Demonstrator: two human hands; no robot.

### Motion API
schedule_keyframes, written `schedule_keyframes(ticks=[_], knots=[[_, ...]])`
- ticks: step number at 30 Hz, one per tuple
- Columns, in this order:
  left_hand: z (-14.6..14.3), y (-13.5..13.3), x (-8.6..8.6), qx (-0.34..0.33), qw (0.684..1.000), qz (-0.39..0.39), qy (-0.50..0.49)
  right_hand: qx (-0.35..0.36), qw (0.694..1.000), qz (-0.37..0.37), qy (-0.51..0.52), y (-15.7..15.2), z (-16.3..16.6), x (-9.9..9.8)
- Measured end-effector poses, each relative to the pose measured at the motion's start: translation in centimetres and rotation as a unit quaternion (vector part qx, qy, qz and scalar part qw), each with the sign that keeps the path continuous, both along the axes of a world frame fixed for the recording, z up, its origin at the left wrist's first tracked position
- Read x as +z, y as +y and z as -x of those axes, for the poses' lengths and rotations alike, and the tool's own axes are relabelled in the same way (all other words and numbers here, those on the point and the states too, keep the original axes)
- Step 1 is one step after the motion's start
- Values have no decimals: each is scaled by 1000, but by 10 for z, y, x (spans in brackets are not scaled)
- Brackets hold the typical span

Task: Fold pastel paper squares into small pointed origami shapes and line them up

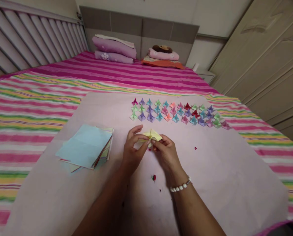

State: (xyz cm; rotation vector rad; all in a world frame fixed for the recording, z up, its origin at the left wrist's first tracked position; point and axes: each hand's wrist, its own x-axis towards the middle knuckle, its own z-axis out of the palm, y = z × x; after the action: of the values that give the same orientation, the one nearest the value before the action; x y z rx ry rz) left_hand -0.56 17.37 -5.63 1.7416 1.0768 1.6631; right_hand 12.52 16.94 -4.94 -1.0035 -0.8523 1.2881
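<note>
My left hand (pixel 132 147) and my right hand (pixel 166 152) meet over a pale pink sheet (pixel 222 170) spread on the bed. Both pinch a partly folded yellow paper (pixel 152 134), fingers closed on its edges. Beyond the hands, several small folded paper shapes (pixel 176 113) in many colours stand in rows. A stack of square coloured papers (pixel 86 147), light blue on top, lies to the left of my left hand. A white bead bracelet (pixel 180 186) circles my right wrist.
A striped pink, yellow and green bedspread (pixel 26 111) covers the bed. Pillows (pixel 113 49) and a soft toy (pixel 162 52) lie at the headboard. Wardrobe doors (pixel 266 62) stand at right. Tiny red scraps (pixel 153 177) dot the sheet near my wrists.
</note>
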Motion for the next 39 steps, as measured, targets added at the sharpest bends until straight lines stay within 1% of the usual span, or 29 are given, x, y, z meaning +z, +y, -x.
schedule_keyframes(ticks=[2, 7, 12, 15, 18, 22, 26, 28, 30, 32, 34, 36, 39], knots=[[0, -1, 2, 4, 1000, -11, 12, 4, 1000, -1, 3, 0, 0, 1], [1, 0, 3, -22, 1000, 7, 3, 9, 1000, -1, 8, -1, 0, 3], [1, -3, 6, 42, 995, -39, 82, 3, 1000, -3, 18, -1, 0, 3], [0, -4, 5, 41, 991, -66, 108, 3, 1000, -1, 17, 0, 0, 3], [-1, -4, 3, 38, 994, -65, 84, 6, 1000, 0, 14, 0, 0, 2], [0, -1, 0, 51, 998, 4, 30, 11, 1000, 3, 12, -1, 1, 1], [3, 5, -4, 29, 998, 50, -26, 7, 1000, 11, 9, -1, 1, 2], [3, 8, -7, -2, 993, 90, -78, 6, 1000, 15, 13, -2, 1, 3], [2, 10, -8, -49, 974, 154, -156, 6, 1000, 17, 18, -2, 1, 4], [0, 10, -6, -104, 946, 215, -220, 5, 1000, 17, 24, -2, 1, 4], [-1, 8, -1, -146, 920, 268, -245, 3, 999, 16, 27, -1, 1, 3], [-2, 6, 3, -163, 906, 301, -250, 3, 1000, 13, 27, -1, 1, 3], [-3, 5, 5, -154, 901, 314, -257, 6, 1000, 12, 26, -1, 1, 4]])
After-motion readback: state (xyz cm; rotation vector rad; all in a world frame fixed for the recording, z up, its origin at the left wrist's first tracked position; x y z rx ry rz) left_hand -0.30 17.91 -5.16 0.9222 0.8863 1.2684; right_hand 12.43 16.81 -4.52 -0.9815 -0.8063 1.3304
